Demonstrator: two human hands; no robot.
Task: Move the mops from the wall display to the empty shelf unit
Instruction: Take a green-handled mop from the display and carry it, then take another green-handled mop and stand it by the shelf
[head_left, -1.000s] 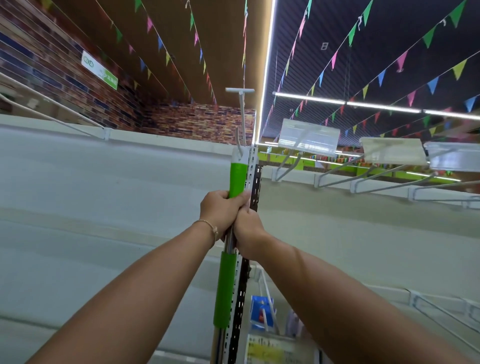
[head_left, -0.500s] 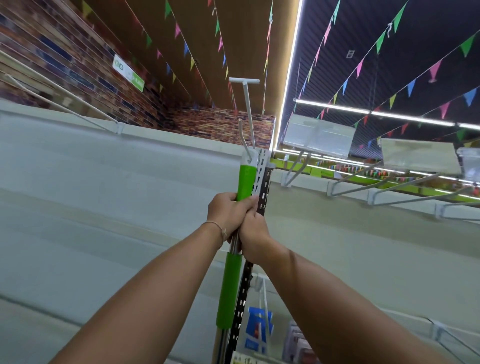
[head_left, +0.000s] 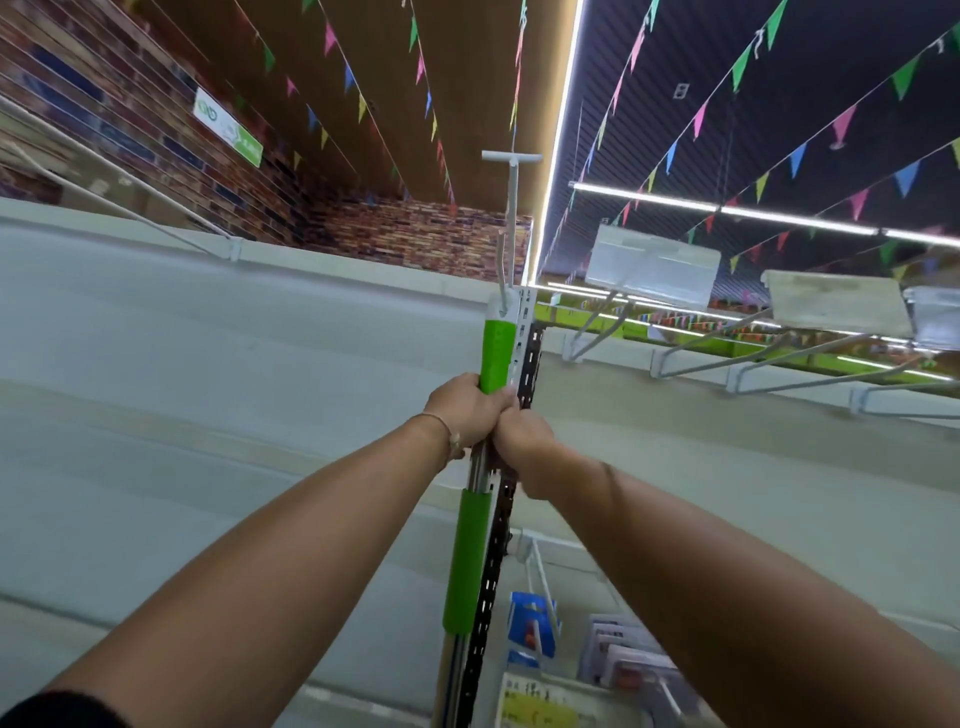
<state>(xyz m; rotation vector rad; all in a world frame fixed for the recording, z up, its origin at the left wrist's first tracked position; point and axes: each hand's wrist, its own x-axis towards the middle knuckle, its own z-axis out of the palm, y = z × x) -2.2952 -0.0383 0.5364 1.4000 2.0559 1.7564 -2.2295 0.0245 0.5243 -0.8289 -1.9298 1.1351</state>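
The mop handle (head_left: 470, 561) stands nearly upright against the pale back panel of the shelf unit (head_left: 208, 415), just beside the slotted black upright strip (head_left: 498, 530) that runs up the panel. The pole is silver metal with two green grip sleeves, one above the hands and one below them. Its white top cap sits at a white display hook (head_left: 511, 218) that juts out at the top edge of the panel. The left hand (head_left: 465, 410) is wrapped fully around the pole at the lower end of the upper green sleeve, with a thin bracelet at the wrist. The right hand (head_left: 522, 441) is closed around the pole just below and touching the left. Further right along the top edge, more hooks (head_left: 691, 343) stick out carrying clear label holders (head_left: 652, 270). Strings of coloured pennants (head_left: 795, 156) cross the ceiling above.
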